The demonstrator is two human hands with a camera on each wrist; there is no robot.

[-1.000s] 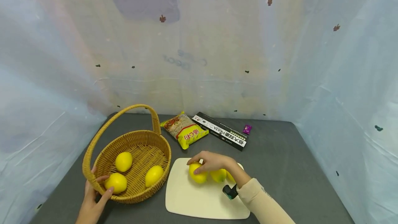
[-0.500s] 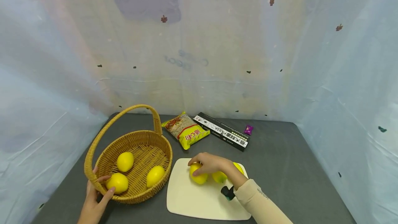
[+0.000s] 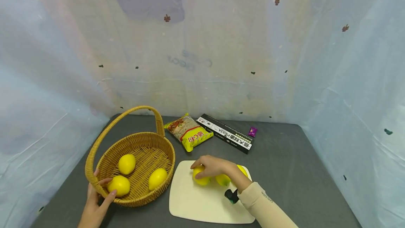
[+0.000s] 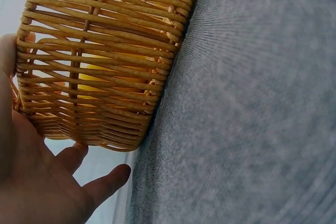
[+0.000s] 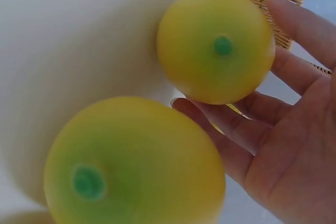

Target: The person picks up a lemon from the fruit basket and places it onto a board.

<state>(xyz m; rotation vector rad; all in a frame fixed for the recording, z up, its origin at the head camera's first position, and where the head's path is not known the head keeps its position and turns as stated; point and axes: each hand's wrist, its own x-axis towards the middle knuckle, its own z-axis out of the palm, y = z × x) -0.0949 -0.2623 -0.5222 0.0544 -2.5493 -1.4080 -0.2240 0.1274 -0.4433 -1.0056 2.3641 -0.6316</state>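
Under right hand (image 3: 212,166), lemon (image 3: 201,181), on board (image 3: 199,205)

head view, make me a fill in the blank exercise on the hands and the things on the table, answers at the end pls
1. The basket holds ____ lemons.
2. The left hand grips the rim of the ____.
3. The fruit on the board that has fingers around it is held by the person's ____ hand.
4. The small wrapper beside the black box is ____ in colour.

Missing words: three; basket; right; purple
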